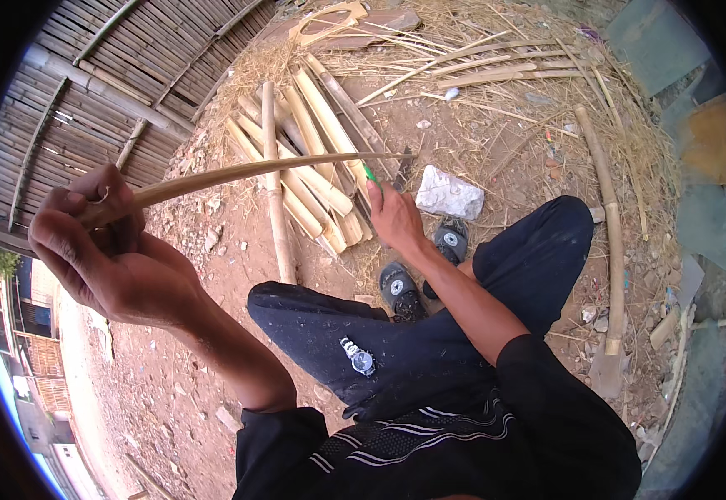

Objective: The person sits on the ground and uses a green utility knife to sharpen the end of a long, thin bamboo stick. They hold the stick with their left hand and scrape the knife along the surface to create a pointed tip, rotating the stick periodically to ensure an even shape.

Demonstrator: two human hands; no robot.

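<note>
My left hand (117, 242), raised at the left, grips the thick end of a long, slightly curved bamboo strip (238, 169). The strip stretches rightward across the view and thins toward its far tip. My right hand (396, 218) is closed around a green-handled tool, its green handle (369, 172) showing just under the strip. A dark, blade-like piece (403, 169) lies near the strip's tip, beside this hand; whether it belongs to the tool I cannot tell. Split bamboo pieces (300, 200) lie beyond, some under a round bamboo pole (272, 183).
A whitish stone block (450, 193) sits right of my right hand, by my feet. Another bamboo pole (605, 225) lies at the right. Straw and thin strips (496, 67) cover the far ground. A bamboo wall (113, 75) stands at the left. A wristwatch (358, 357) rests on my lap.
</note>
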